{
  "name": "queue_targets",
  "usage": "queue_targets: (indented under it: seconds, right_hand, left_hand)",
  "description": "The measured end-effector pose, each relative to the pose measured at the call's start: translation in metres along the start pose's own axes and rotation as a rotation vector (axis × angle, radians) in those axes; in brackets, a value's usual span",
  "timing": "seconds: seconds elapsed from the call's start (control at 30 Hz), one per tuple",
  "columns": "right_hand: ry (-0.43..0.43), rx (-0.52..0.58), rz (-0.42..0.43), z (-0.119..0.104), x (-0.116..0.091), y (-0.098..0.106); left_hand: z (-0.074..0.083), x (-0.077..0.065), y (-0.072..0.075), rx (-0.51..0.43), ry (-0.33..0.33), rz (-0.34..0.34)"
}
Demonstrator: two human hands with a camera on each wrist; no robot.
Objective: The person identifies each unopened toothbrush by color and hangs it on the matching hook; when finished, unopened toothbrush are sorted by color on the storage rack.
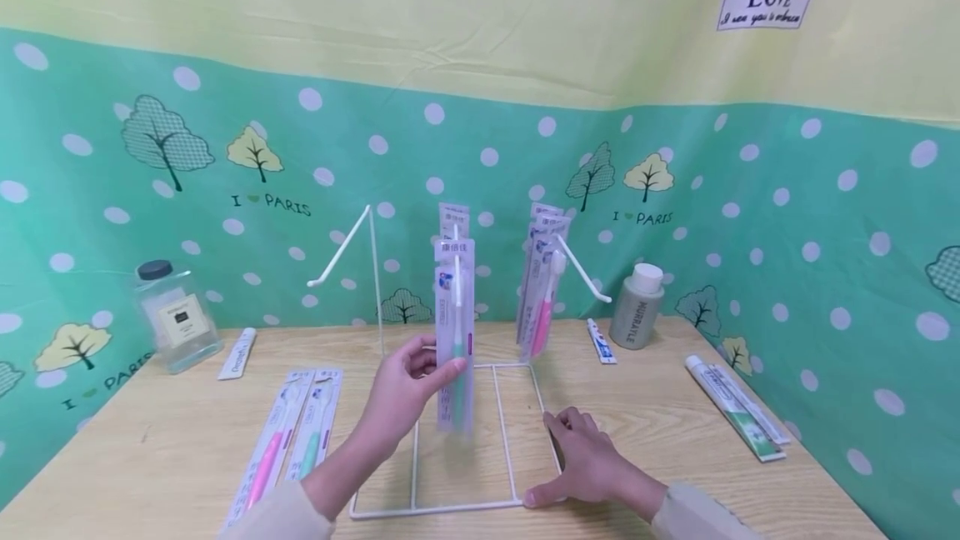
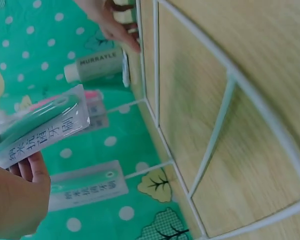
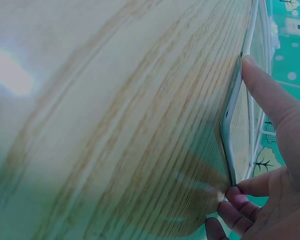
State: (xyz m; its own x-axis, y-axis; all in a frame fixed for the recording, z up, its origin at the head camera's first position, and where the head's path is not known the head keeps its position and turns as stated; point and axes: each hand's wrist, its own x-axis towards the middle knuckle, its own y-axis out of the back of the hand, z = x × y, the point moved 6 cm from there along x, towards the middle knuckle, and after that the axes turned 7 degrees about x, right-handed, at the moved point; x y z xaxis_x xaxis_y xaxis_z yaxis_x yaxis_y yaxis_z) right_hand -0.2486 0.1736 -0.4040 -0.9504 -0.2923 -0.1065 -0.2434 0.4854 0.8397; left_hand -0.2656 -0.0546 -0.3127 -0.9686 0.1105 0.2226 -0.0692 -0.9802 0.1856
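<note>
My left hand [image 1: 405, 394] pinches a packaged green toothbrush [image 1: 454, 332] by its lower part, upright over the white wire rack [image 1: 435, 512]. Behind it hang more packs of the same kind; whether the held pack's top is on the hook I cannot tell. In the left wrist view, the held pack [image 2: 45, 125] stands apart from another green toothbrush pack [image 2: 87, 185] on a hook. With thumb and fingers my right hand [image 1: 588, 461] holds the near right corner of the rack's base, seen closely in the right wrist view [image 3: 230, 120].
Packaged pink toothbrushes [image 1: 543, 298] hang on the right hook; the left wire arm [image 1: 341, 248] is bare. Two packs [image 1: 277, 432] lie at left. Around them are a glass bottle [image 1: 176, 319], small tubes [image 1: 238, 354], a grey bottle [image 1: 637, 307] and a toothpaste tube [image 1: 735, 411].
</note>
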Motion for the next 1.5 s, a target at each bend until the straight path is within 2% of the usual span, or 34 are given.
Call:
queue_targets:
  seconds: [0.2, 0.53, 1.0, 1.5]
  right_hand:
    - [-0.006, 0.013, -0.008, 0.001, 0.001, -0.001]
    - [0.009, 0.007, 0.001, 0.002, 0.001, -0.001]
    - [-0.006, 0.0, -0.003, 0.003, 0.002, -0.002]
    - [0.026, -0.006, 0.012, 0.001, -0.001, -0.002]
  left_hand:
    - [-0.007, 0.024, -0.002, -0.03, -0.012, -0.001]
    - [-0.014, 0.053, 0.007, 0.053, 0.007, 0.027]
    - [-0.023, 0.07, 0.012, 0.078, 0.019, -0.002]
    - [-0.029, 0.075, 0.013, 0.033, 0.075, 0.065]
